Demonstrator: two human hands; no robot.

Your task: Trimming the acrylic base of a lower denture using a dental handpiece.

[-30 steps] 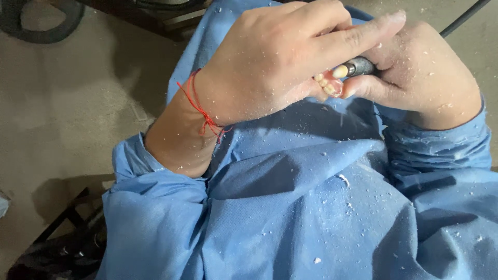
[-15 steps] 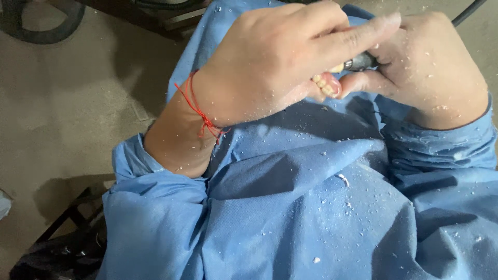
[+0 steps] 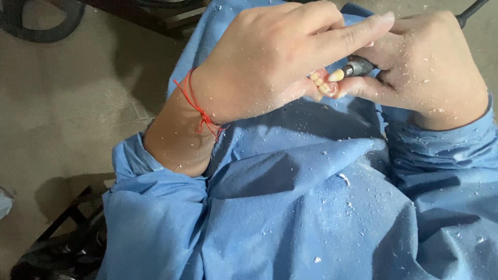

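My left hand grips a small pink denture piece with pale teeth, its forefinger stretched across the top. A red thread is tied round that wrist. My right hand holds a dark rotary handpiece whose cream-coloured tip rests against the teeth. Both hands are dusted with white flecks and meet above my lap, close together.
A blue gown covers my lap and arms, speckled with white shavings. A dark cable leaves the handpiece at the top right. Beige floor lies left, with a dark frame at bottom left and a tyre-like ring at top left.
The right hand has shifted slightly, and the handpiece tip now shows more plainly against the teeth. The left hand stays almost still.
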